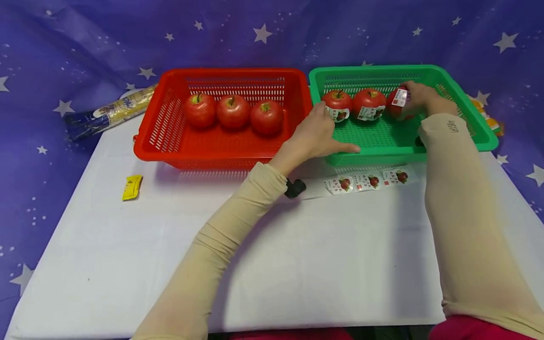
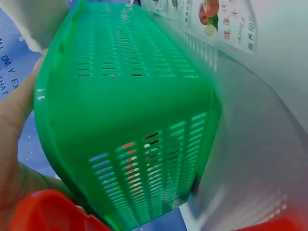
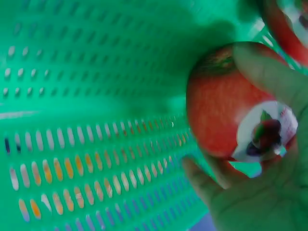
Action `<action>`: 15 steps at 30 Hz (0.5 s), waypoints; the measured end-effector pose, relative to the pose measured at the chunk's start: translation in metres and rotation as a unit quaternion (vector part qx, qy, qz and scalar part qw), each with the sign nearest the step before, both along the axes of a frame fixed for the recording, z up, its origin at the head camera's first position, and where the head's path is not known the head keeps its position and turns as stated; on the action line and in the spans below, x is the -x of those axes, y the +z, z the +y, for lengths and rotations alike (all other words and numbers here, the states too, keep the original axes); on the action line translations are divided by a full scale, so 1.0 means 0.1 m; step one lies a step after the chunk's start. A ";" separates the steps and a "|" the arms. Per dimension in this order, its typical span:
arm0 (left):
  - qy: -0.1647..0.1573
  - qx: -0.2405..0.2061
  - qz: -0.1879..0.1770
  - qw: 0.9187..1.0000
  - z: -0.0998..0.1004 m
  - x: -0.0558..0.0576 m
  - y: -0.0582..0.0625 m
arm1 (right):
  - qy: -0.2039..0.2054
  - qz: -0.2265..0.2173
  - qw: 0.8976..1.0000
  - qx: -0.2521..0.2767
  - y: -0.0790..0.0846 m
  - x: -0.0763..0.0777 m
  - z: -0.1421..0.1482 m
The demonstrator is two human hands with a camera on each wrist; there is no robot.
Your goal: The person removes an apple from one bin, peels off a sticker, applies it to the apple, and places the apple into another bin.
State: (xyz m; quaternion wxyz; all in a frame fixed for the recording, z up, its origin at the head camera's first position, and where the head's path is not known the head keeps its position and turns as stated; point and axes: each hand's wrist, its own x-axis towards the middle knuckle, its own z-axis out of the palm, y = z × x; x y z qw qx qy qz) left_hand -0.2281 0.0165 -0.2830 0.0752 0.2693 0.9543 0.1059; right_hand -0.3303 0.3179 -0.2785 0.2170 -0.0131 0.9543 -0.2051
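Inside the green basket (image 1: pixel 369 150), my right hand (image 1: pixel 425 98) grips a red apple (image 3: pixel 216 106) that bears a white label. Two more labelled apples stand to its left, a middle apple (image 1: pixel 369 100) and a left apple (image 1: pixel 337 101). My left hand (image 1: pixel 312 134) reaches over the near left corner of that basket, thumb stretched out and fingertips beside the left apple. Whether those fingertips touch the apple cannot be told. A strip of apple stickers (image 1: pixel 369 183) lies on the table before the green basket.
A red basket (image 1: pixel 204 155) with several unlabelled apples, three in a row (image 1: pixel 233 111), adjoins on the left. Farther left are a pack of noodles (image 1: pixel 114 111) and a small yellow packet (image 1: pixel 132 187). A black object (image 1: pixel 295 188) lies by my left wrist. Orange packaging (image 1: pixel 488 118) shows behind the green basket.
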 end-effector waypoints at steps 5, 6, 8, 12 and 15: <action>0.007 0.020 -0.013 1.000 0.02 0.00 0.03 | 0.044 -0.021 0.998 -0.039 -0.05 0.03 -0.07; 0.008 0.025 -0.013 1.000 0.02 0.00 0.03 | 0.046 -0.039 0.998 -0.020 -0.04 0.02 -0.07; 0.007 0.031 -0.012 0.999 0.03 0.00 0.03 | 0.052 -0.087 0.994 0.027 0.00 0.00 -0.05; 0.000 0.037 -0.012 0.999 0.03 0.00 0.03 | 0.036 -0.186 0.977 0.094 0.09 -0.07 0.03; -0.003 0.040 -0.008 0.999 0.03 0.00 0.02 | 0.045 -0.190 0.977 0.079 0.13 -0.08 0.06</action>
